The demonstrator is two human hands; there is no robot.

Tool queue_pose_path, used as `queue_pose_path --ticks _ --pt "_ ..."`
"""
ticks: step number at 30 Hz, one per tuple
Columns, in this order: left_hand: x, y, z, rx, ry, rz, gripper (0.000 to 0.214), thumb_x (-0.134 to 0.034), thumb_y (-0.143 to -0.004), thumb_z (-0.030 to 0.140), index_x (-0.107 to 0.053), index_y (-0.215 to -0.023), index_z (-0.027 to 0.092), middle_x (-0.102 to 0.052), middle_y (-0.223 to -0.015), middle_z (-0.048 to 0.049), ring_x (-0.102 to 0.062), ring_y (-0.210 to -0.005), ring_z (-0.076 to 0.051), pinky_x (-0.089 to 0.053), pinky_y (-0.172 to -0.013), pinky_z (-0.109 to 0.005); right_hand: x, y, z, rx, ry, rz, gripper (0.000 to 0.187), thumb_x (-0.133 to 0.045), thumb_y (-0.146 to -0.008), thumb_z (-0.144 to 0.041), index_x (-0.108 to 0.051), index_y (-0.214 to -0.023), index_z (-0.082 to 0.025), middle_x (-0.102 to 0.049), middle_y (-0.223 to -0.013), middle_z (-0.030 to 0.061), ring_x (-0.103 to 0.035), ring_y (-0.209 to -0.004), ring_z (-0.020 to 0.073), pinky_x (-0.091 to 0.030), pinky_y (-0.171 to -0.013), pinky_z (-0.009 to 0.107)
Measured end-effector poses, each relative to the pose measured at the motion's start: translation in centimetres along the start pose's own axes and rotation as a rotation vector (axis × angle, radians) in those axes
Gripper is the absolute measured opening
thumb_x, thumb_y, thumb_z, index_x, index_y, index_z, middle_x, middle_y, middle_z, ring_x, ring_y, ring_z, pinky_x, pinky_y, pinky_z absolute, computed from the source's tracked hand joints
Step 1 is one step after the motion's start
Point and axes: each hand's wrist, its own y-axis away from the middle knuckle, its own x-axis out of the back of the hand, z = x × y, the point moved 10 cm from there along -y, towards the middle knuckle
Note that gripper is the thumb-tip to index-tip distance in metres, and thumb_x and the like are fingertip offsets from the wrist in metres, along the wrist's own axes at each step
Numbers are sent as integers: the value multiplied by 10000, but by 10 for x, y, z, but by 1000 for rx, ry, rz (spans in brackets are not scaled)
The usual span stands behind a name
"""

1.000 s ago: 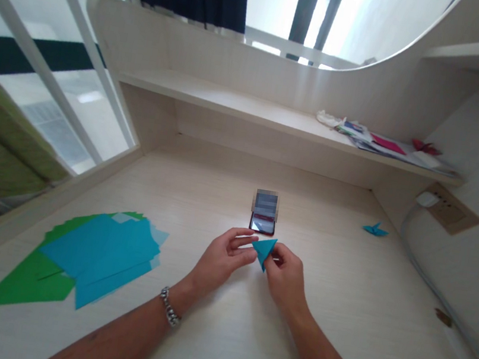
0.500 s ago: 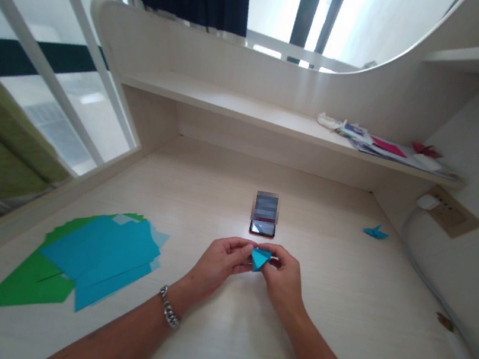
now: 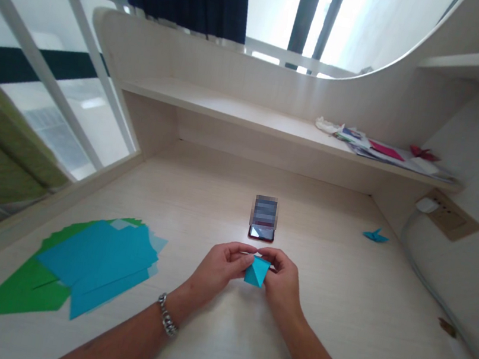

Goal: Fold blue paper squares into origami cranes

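At seven o'clock in the view, a bracelet [image 3: 167, 316] circles the wrist just behind the left hand [image 3: 222, 264]. It is silver-toned and shiny, a chunky chain of rounded links with dark gaps between them; the finer pattern of the links is too small to tell. The left forearm [image 3: 121, 336] is bare behind it. At five o'clock, the right forearm [image 3: 317, 353] is bare too, slim at the wrist and broader towards the elbow. Both hands are ungloved.

On the desk [image 3: 202, 186] are green sheets [image 3: 20, 291] with blue sheets [image 3: 106, 258] on top, a phone [image 3: 263, 219] and a folded blue shape [image 3: 375, 236]. Papers [image 3: 364, 143] lie on the shelf [image 3: 232, 107].
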Motion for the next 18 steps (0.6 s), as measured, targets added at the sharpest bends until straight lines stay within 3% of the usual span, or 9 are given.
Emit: queue_pose_path --ticks 4,10,18 --pt "0 1 2 -12 -34 7 341 -711 -746 330 -662 -1010 120 -722 -854 -95 -657 -720 -161 -517 -662 -262 2 -1 8 -28 -72 43 265 -698 -554 -134 -654 -813 -171 -677 -762 28 -615 -698 191 -502 -609 273" --pt "-1 2 4 4 -11 1 340 -729 -722 335 -680 -999 144 -724 -869 -88 -664 -778 -185 -524 -701 -286 -5 0 14 -120 -176 -6 245 -711 -558 -169 -656 -797 -180 -677 -719 20 -618 -659 198 -502 -573 279" --pt "1 1 -3 4 15 -18 310 -735 -717 293 -681 -978 135 -720 -852 -87 -654 -731 -164 -516 -667 -266 0 -1 10 -46 -41 -10 264 -754 -554 -204 -663 -798 -167 -687 -727 40 -628 -664 214 -514 -586 302"
